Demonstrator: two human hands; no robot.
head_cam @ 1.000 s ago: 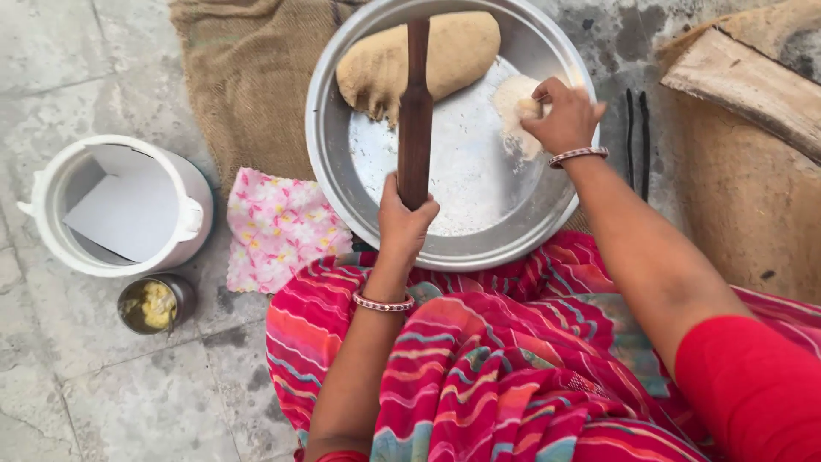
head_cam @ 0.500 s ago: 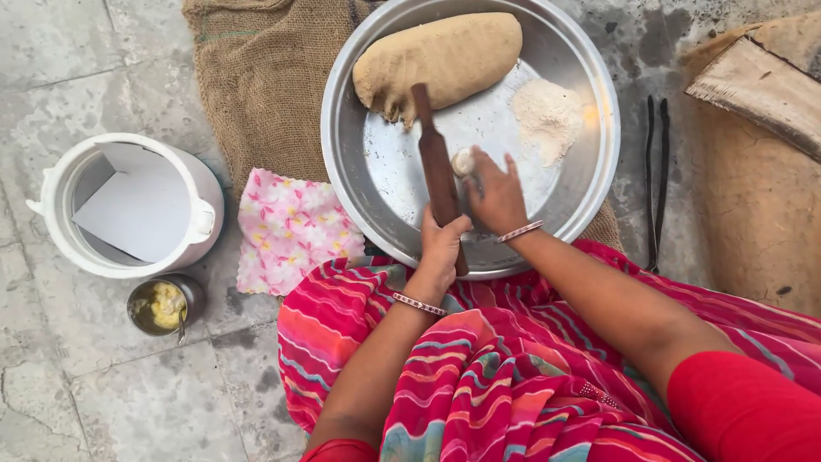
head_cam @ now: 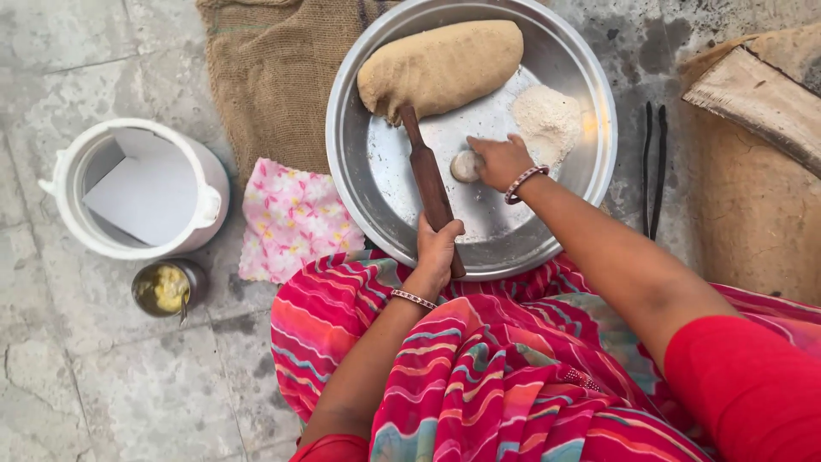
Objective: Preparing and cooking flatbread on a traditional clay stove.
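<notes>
A wide steel tray (head_cam: 368, 205) lies in front of me on burlap. At its far side rests a long brown dough loaf (head_cam: 440, 67), and a heap of flour (head_cam: 547, 115) sits at the right. My left hand (head_cam: 438, 246) grips the near end of a dark wooden rolling pin (head_cam: 425, 175) that slants across the tray toward the loaf. My right hand (head_cam: 500, 161) presses its fingertips on a small floured dough ball (head_cam: 465, 166) in the tray's middle, just right of the pin.
A white lidless container (head_cam: 141, 188) stands at the left, with a small steel cup of yellow fat (head_cam: 165, 288) below it. A pink floral cloth (head_cam: 289, 219) lies beside the tray. Black tongs (head_cam: 653, 167) and a wooden log (head_cam: 757, 94) are at the right.
My right hand carried the small dough ball from the flour heap to the tray's middle and set it down. The rolling pin tipped from upright to slanting over the tray.
</notes>
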